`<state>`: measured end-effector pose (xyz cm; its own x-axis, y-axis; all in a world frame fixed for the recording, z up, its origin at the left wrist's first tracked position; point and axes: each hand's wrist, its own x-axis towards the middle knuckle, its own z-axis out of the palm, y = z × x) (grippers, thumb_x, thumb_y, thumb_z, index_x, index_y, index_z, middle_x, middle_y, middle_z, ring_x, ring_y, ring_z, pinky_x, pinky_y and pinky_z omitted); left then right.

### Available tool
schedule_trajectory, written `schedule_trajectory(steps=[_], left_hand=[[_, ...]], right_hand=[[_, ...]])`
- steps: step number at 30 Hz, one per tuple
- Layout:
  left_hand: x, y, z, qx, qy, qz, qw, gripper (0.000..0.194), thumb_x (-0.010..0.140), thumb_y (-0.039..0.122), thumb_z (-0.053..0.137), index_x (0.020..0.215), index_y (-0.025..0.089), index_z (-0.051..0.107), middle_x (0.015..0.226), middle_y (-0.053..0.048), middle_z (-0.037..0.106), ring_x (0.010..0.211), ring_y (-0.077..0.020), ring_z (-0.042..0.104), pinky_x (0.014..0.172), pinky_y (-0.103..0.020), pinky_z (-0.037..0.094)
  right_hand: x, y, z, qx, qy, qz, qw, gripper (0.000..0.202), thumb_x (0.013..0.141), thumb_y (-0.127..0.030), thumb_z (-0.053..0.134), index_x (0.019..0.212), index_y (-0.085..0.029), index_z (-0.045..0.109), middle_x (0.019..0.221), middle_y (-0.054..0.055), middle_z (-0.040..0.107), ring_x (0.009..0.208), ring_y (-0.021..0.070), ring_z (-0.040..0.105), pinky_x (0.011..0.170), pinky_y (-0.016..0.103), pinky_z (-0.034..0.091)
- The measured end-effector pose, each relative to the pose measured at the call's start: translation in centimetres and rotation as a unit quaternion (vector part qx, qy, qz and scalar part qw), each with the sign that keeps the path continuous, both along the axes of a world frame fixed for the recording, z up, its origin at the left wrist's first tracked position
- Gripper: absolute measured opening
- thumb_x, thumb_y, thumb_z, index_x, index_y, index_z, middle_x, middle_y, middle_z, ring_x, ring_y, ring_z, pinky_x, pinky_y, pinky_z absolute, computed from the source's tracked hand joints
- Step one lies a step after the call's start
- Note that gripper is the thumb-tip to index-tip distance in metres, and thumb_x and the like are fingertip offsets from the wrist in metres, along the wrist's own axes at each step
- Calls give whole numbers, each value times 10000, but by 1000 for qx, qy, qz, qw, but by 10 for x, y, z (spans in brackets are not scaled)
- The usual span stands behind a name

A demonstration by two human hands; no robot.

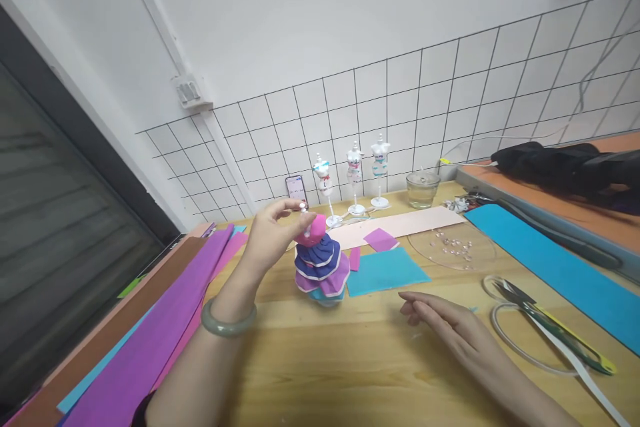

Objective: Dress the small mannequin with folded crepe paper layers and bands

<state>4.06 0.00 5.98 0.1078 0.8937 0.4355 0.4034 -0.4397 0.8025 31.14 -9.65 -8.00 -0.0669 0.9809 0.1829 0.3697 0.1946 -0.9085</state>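
My left hand (274, 230) is closed around the neck and shoulders of a miniature dress form (303, 207). It wears a tiered paper dress (321, 260) with a pink top and dark blue, purple and turquoise ruffles edged in white. The form stands slightly tilted at the middle of the table, its stand hidden by the skirt. To the right, my right hand (445, 323) hovers low over the wood with its index finger stretched out and nothing visible in it. Between the hands and a little behind lies a turquoise paper sheet (387, 271), beside purple (381, 239) and pink (355, 259) scraps.
Three white mini dress forms (355, 177) stand at the back near a phone (296, 188) and a glass of liquid (423, 190). Scissors (560, 330) and a white strip lie right, by a clear plate of small beads (453, 245). Coloured paper strips (145, 333) line the left.
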Motion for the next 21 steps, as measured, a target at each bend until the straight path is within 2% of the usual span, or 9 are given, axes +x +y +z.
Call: schedule_trajectory(steps=[3,7,9,11,13,15,18,21], left_hand=[[6,2,7,1,4,10,1000,292,682,441,728,765,167,670,797,-48,683,742,-174,633,636,-281,527],[0,-2,19,-40,-11,-3,999,301,671,432,740,772,150,707,696,-47,674,627,-160,617,551,-283,516],[-9,-5,26,-53,-19,6,998,283,670,411,748,808,165,729,749,-59,704,708,-193,651,590,-306,530],[-18,-7,31,-51,-23,8,998,245,678,389,748,812,184,739,835,-69,729,861,-229,663,701,-339,541],[-24,-9,35,-42,-22,-3,999,223,696,382,737,805,188,744,900,-77,737,984,-248,641,817,-367,522],[-24,-11,37,-34,-18,-17,999,223,721,386,715,809,183,747,919,-84,738,1023,-251,630,875,-375,499],[-14,-16,39,-36,-18,-39,998,220,748,396,687,797,191,749,912,-82,740,1005,-240,637,865,-358,500],[4,-22,39,-51,-16,-48,997,229,747,418,681,774,199,741,883,-72,736,941,-230,649,791,-343,519]], right_hand=[[2,-2,-1,15,-8,9,1000,423,883,-543,441,1061,-246,684,878,55,719,843,229,674,778,347,545],[3,-6,-3,36,-22,29,999,411,895,-519,429,1063,-242,681,868,63,721,812,227,680,751,352,557],[3,-7,-5,41,-28,35,998,412,894,-518,430,1071,-244,681,886,72,726,818,233,686,749,358,564],[3,-9,-6,44,-40,39,997,404,892,-517,434,1075,-255,682,921,76,730,848,240,690,768,367,566],[3,-9,-7,50,-53,43,996,392,891,-514,439,1074,-268,684,944,76,730,875,247,690,784,377,567],[2,-9,-8,62,-64,48,995,378,892,-502,445,1070,-272,685,949,78,731,888,254,690,785,383,571],[2,-8,-9,101,-70,53,991,332,901,-448,456,1044,-261,689,953,80,728,862,245,696,741,359,584],[2,-6,-7,196,-64,37,978,220,901,-329,489,974,-248,681,927,76,720,808,223,695,665,318,585]])
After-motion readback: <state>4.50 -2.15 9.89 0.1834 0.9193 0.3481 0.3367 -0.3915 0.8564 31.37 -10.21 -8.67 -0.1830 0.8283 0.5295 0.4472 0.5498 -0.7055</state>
